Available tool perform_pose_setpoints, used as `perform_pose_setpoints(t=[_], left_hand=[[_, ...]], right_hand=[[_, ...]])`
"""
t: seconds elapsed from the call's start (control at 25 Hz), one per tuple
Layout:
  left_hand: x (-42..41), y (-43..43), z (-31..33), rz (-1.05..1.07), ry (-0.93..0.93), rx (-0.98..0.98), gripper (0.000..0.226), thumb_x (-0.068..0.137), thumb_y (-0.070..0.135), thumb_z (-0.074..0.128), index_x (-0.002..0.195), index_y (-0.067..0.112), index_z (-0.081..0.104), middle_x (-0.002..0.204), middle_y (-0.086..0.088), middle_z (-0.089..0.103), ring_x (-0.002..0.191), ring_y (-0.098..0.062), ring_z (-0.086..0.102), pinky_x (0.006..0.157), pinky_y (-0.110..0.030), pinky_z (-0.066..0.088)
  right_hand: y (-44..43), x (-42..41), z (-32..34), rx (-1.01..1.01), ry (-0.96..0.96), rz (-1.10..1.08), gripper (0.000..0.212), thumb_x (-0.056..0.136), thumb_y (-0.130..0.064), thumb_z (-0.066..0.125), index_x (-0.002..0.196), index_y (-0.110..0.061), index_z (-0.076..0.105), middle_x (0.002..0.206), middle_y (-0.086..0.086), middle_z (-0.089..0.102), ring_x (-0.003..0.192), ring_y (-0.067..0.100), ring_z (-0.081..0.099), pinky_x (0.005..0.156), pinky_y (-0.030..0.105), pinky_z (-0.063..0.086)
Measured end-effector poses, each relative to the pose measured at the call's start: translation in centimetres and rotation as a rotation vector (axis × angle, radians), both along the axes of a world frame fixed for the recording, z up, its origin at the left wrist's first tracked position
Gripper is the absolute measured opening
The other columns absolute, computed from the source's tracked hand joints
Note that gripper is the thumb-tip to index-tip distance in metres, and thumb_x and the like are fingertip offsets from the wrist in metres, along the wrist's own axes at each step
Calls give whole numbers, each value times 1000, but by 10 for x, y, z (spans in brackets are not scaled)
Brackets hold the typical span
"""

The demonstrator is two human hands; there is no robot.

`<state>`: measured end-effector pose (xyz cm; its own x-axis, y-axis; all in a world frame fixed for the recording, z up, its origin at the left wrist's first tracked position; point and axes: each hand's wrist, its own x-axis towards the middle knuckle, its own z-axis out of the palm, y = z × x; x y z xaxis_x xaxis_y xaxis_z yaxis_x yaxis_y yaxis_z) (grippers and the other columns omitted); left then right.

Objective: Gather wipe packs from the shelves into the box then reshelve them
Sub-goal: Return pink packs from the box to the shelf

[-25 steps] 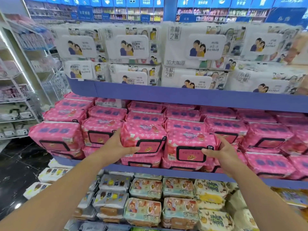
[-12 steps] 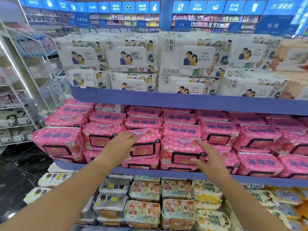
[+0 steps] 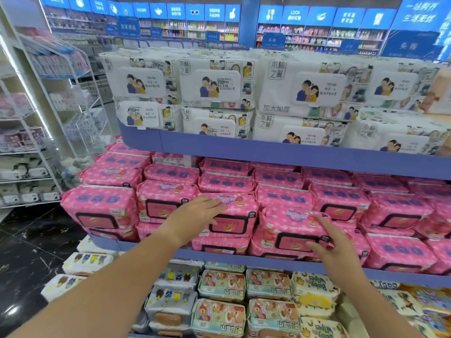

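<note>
The left hand (image 3: 195, 213) lies flat, fingers straight, on the left pink pack (image 3: 234, 215) at its 3 o'clock. The right hand (image 3: 327, 240), fingers spread wide, touches the right pink pack (image 3: 290, 228) at its 10 o'clock. Both packs sit on the middle shelf (image 3: 268, 262). A second ago both hands squeezed them.

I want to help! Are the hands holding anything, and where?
Nothing is gripped. The left hand lies flat on one pink plastic wipe pack; the right hand presses the front of the neighbouring pink pack.
</note>
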<state>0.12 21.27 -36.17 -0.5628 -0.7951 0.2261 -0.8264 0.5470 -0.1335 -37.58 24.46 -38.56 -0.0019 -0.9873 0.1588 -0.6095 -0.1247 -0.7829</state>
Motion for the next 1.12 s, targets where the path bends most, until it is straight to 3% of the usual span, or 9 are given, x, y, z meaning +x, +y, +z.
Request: perform_pose_setpoints(t=[0.12,0.2,0.36,0.48,0.6,0.68,0.88,1.04,1.12], left_hand=[[1,-5,-3,41,60,19,73,65,-9,89,131,12,67,131,-6,69,118,-26,68,101,-38,55],[6,-8,-5,58,55,7,75,64,-10,88,132,13,67,132,-7,69,118,-26,68,101,-38,55],[9,-15,2,77,102,36,62,84,7,81,141,16,59,143,-6,61,132,-26,59,108,-39,49],[-12,-12,13,148,124,142,73,95,37,68,158,27,32,165,-2,30,152,-25,27,122,-41,28],[-34,-11,19,212,96,253,90,90,60,63,161,40,12,171,3,8,157,-26,10,126,-46,21],[-41,-12,15,240,-3,198,85,96,54,58,162,39,8,171,-1,11,156,-28,14,125,-45,23],[-39,-10,13,266,-40,134,77,100,47,54,162,36,10,170,-3,16,155,-28,21,120,-43,32],[-44,-8,16,284,-44,151,73,99,51,54,161,40,16,168,1,25,153,-25,28,111,-43,45],[-45,-10,14,299,-25,166,73,100,48,54,161,38,15,168,0,24,154,-26,25,117,-43,39]], right_hand=[[0,5,3,16,4,-29,68,90,-19,72,143,-49,42,156,-17,35,145,9,28,107,38,38],[-2,11,3,22,23,-12,69,90,-20,72,142,-51,39,156,-16,35,146,14,29,109,42,39],[-14,22,9,59,90,18,67,92,-26,69,145,-49,34,162,-5,27,147,22,29,111,41,38],[-17,21,12,-23,405,-50,71,85,-52,69,148,-42,38,167,-5,7,153,25,11,118,44,26],[-21,29,5,-134,636,50,80,81,-67,59,151,-33,39,163,-5,26,153,21,16,124,41,13],[-31,32,3,-155,603,47,77,84,-61,62,151,-30,39,161,-5,30,152,21,18,124,40,11],[-47,28,-8,-277,588,35,71,83,-49,72,145,-21,51,156,3,42,148,28,30,121,40,15],[-58,24,-8,-222,610,50,71,87,-52,66,149,-25,45,159,-1,35,151,24,22,123,41,12],[-56,26,-9,-225,616,31,72,87,-55,65,149,-25,45,159,0,36,151,25,24,123,46,17]])
